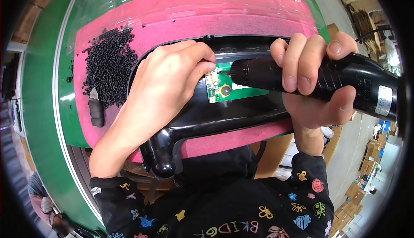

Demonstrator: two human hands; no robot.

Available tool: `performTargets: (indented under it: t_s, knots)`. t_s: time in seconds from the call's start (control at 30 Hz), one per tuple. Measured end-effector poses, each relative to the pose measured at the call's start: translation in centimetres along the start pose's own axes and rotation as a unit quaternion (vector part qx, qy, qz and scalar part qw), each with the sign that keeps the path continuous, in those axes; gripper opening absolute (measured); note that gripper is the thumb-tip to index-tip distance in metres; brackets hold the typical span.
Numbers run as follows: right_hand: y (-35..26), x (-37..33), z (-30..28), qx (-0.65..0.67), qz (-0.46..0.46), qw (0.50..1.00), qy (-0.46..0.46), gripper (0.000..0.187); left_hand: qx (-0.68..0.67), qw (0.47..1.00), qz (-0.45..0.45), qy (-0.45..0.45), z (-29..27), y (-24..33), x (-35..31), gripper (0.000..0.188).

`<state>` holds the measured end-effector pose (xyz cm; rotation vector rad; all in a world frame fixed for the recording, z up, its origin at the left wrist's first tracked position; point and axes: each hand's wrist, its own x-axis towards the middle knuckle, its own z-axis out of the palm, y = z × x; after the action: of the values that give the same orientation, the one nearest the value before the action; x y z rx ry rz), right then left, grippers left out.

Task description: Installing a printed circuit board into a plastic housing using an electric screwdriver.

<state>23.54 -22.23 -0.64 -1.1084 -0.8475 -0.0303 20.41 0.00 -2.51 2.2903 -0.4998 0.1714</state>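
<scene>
A black glossy plastic housing (233,119) lies on the table in front of me, with a green circuit board (252,92) inside it. My right hand (304,65) wraps round a black electric screwdriver (364,87), which lies nearly level. Its thin bit points left over the upper part of the board. My left hand (166,74) reaches across the housing's left side, thumb and forefinger pinched together at the board's upper left corner. Whatever is between those fingertips is hidden. A round, brass-coloured part (225,90) sits low on the board.
Left of the housing, a heap of small black screws (108,61) spreads over a pink mat (181,26). A dark grey wrapped cylinder (96,114) lies below it. Clear plastic trays (189,1) line the far edge. A green tabletop (39,117) extends left; cardboard boxes (353,195) stand at right.
</scene>
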Motion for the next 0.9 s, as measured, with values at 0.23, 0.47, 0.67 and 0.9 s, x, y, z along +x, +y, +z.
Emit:
performTargets:
  t_s: [0.23, 0.47, 0.67, 0.9]
  knots:
    - [0.6, 0.1, 0.0, -0.007, 0.003, 0.999, -0.033, 0.051, 0.012, 1.000, -0.002, 0.008, -0.1, -0.2, -0.1, 0.010]
    - [1.5, 1.0, 0.6, -0.028, 0.015, 0.998, -0.057, 0.081, 0.014, 1.000, -0.012, 0.002, -0.4, -0.1, -0.1, 0.011]
    - [1.2, 2.1, 2.1, -0.079, 0.138, 0.987, -0.009, 0.095, 0.051, 0.998, 0.020, 0.036, -0.2, 0.0, -0.4, 0.016]
    - [1.0, 2.9, 3.7, -0.106, 0.167, 0.978, -0.064, 0.104, 0.056, 0.998, 0.006, -0.005, -0.8, 0.3, -0.5, 0.015]
